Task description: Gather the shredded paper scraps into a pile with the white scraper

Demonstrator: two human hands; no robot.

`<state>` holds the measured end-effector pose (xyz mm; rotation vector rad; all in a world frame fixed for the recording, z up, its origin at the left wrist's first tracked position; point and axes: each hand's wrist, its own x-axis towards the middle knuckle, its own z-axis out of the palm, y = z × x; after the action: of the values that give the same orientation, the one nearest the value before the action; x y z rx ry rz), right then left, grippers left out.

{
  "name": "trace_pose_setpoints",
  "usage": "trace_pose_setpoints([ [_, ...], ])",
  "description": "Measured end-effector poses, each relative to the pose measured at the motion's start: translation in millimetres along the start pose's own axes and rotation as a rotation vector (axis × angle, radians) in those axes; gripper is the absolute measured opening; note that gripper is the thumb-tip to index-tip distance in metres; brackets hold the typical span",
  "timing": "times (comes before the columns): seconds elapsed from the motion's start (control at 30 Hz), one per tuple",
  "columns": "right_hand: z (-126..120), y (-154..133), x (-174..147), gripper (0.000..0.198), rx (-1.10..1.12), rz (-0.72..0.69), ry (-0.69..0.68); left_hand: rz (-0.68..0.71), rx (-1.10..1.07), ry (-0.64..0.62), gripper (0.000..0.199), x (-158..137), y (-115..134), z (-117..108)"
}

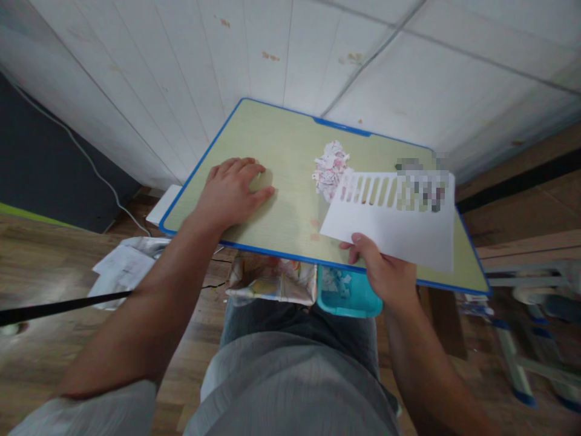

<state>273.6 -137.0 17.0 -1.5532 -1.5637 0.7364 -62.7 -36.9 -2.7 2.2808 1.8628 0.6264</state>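
Note:
My right hand (381, 269) grips the near edge of a white sheet (394, 227), thumb on top and fingers beneath. A row of slanted slots is cut along the sheet's far side, and the tabletop shows through them. Part of that side is blurred out. Just beyond its left corner lies a heap of small white and pinkish paper scraps (333, 165), partly covered by the sheet. My left hand (236, 184) rests palm down on the left of the pale green table (281, 133), fingers spread, holding nothing.
Below the table's front edge hang a teal bin (349, 297) with paper scraps inside and a lined container (275, 281). White papers in a plastic bag (127, 266) lie on the floor at left. A white panelled wall (267, 48) stands behind the table. Metal legs (512, 357) are at right.

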Motion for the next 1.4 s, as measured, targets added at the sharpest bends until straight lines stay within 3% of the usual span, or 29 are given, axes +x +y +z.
trace_pose_setpoints([
  [0.17, 2, -5, -3, 0.050, 0.056, 0.035, -0.107, -0.004, 0.008, 0.022, 0.052, 0, -1, 2],
  [0.57, 4, -8, -10, 0.052, 0.072, 0.049, -0.212, -0.005, -0.007, 0.009, 0.052, 0, 0, -1],
  [0.8, 7, -7, -8, 0.051, 0.068, 0.059, -0.190, -0.009, -0.013, 0.019, 0.052, 0, 1, 1],
  [1.0, 7, 1, 4, 0.044, 0.123, 0.029, -0.045, -0.013, 0.000, 0.029, 0.052, -1, 0, 3],
  [1.13, 9, 2, 16, 0.049, 0.057, 0.009, 0.042, -0.009, -0.002, 0.034, 0.051, -1, 0, 4],
  [1.4, 10, -3, 24, 0.049, -0.025, 0.032, -0.026, -0.014, -0.025, 0.027, 0.054, -1, 2, 2],
])
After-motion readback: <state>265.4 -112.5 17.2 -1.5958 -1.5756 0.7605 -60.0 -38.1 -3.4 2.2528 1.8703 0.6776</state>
